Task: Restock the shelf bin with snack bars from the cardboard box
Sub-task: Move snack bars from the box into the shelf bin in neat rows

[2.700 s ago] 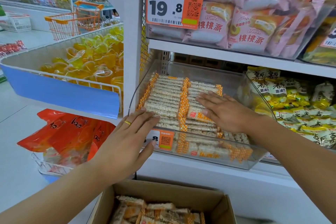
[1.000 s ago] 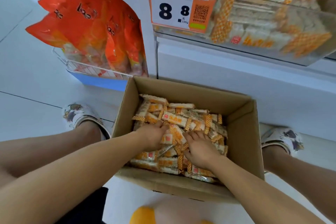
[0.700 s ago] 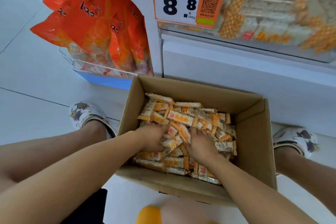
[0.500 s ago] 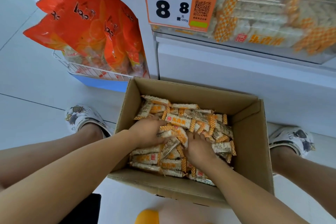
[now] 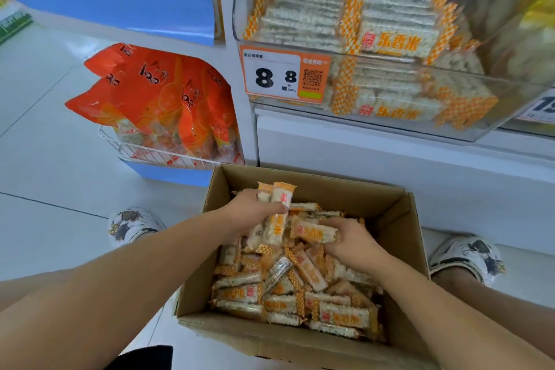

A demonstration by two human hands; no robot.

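White floor tiles (image 5: 54, 165) carry the cardboard box (image 5: 303, 339) below the shelf bin (image 5: 390, 126). My left hand (image 5: 249, 213) clamps several snack bars (image 5: 277, 219) upright; my right hand (image 5: 351, 240) grips one crosswise. Bin lies up and ahead, nearer my right hand.

Cardboard box (image 5: 303, 342) below shelf bin (image 5: 387, 126)

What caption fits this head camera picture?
Both hands, left and right, grab snack bars from the cardboard box.
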